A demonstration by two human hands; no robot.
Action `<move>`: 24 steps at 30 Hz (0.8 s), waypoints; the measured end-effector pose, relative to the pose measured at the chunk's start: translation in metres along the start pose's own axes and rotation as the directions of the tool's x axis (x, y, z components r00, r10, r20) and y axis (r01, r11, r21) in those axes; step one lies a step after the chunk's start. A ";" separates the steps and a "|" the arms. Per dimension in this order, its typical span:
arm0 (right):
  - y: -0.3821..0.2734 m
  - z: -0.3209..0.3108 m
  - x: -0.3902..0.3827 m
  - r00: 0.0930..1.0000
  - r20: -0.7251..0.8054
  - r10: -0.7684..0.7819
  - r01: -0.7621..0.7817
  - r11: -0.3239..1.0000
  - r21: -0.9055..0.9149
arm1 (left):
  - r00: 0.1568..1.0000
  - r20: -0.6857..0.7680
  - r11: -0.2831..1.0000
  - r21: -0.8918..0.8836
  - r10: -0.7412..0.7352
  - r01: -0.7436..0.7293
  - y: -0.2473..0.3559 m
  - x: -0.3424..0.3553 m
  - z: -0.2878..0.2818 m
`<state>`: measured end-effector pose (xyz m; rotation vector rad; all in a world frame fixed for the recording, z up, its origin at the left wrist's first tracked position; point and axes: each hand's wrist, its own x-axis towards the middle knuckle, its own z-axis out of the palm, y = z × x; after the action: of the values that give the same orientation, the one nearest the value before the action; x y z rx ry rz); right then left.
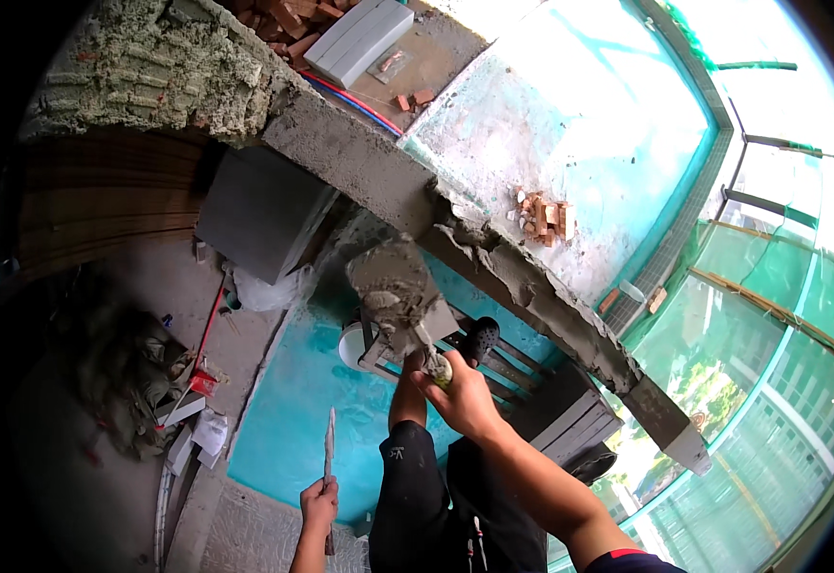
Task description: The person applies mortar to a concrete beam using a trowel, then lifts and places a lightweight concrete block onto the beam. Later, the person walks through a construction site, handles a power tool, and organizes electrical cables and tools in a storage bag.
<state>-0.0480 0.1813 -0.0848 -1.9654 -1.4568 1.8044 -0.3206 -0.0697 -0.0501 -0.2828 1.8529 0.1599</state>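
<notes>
My right hand (464,396) is wrapped round the handle of a trowel (390,277). Wet grey mortar coats its broad blade, which is held up close to the side of a low mortar-covered wall (350,167); whether they touch I cannot tell. Lower and to the left, my left hand (318,504) grips a thin, flat tool (330,439) seen edge-on and smeared with mortar; its exact kind does not show. Rough, ragged mortar (522,267) runs along the wall's edge to the right of the trowel.
I am on a slatted platform (503,368) over a turquoise floor (293,411), beside a white bucket (352,346). Grey blocks (570,415) stand at right. Broken bricks (544,218) lie beyond the wall. Green netting (732,315) hangs at right; a large grey box (259,210) stands left.
</notes>
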 end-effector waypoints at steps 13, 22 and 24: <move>0.011 -0.142 0.034 0.910 -0.127 0.395 -0.368 0.910 0.192 | 0.996 0.029 0.983 0.163 0.083 -0.086 0.021 0.004 -0.002; 0.134 -0.237 -0.081 0.684 -0.309 0.661 -0.468 0.723 0.508 | 0.997 0.032 0.964 0.255 0.071 -0.077 0.031 0.026 -0.013; 0.135 -0.239 -0.110 0.626 -0.381 0.681 -0.393 0.696 0.601 | 1.000 0.001 0.985 0.170 0.021 -0.021 0.031 0.030 -0.017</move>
<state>0.2397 0.1536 -0.0216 -2.5054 -0.1729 1.2836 -0.3529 -0.0475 -0.0751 -0.1451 1.8579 0.0151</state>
